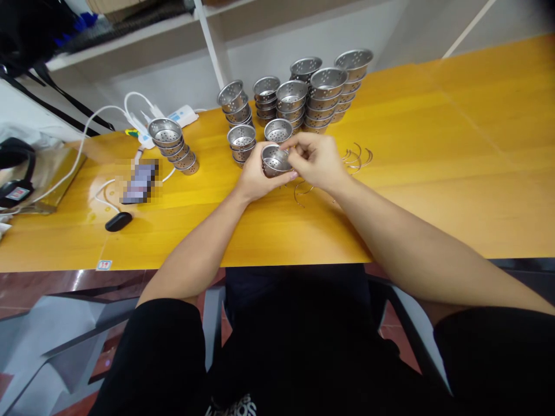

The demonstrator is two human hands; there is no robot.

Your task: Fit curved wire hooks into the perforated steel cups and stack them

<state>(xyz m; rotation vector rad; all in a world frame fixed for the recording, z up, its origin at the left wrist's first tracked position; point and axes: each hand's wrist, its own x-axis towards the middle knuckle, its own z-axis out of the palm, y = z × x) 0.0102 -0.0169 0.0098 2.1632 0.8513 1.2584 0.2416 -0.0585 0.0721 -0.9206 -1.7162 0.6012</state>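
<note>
My left hand (255, 176) is wrapped round a small perforated metal cup (274, 162), its open top tipped toward me. At the cup's far right rim, my right hand (315, 160) is closed in a pinch, with thumb and forefinger together. What lies between those fingertips is too small to make out. Just behind stands another perforated cup (278, 130). Thin curved copper-coloured wires (358, 159) lie on the table right of my right hand, and more wires (300, 193) show beneath my wrists.
Several stacks of perforated cups (327, 86) stand at the back of the yellow table (433, 144). A leaning cup stack (173, 144) is at left, near a blurred phone (141, 181), a black oval device (118, 221), white cables and a power strip (184, 116). Headphones (17, 170) lie far left.
</note>
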